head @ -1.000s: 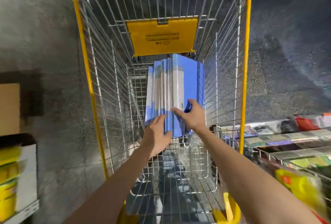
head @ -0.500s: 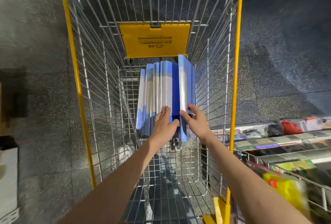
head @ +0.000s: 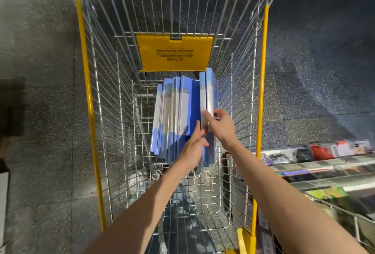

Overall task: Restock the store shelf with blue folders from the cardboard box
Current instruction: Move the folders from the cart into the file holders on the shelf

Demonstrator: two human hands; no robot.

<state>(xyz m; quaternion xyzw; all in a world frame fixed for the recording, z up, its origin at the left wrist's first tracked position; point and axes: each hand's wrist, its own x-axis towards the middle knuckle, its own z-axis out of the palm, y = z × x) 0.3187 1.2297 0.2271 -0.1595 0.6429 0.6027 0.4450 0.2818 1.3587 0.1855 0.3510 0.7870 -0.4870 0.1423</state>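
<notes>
Several blue folders (head: 174, 115) stand on edge in a row at the far end of a wire shopping cart (head: 105, 95). My right hand (head: 220, 125) pinches the rightmost folders (head: 209, 91) near their top edge, thumb on the left face and fingers on the right. A gap has opened between those folders and the others. My left hand (head: 192, 148) lies with straight fingers against the side of the main stack, just left of the gap. No cardboard box is in view.
The cart has yellow side rails (head: 261, 83) and a yellow flap (head: 174, 52) at its far end. A store shelf (head: 316, 164) with assorted packaged goods runs along the lower right. Dark speckled floor (head: 40, 91) surrounds the cart.
My right hand has shifted right and taken hold of the rightmost folders, parting them from the stack. My left hand has moved in against the remaining folders. The view has tilted down.
</notes>
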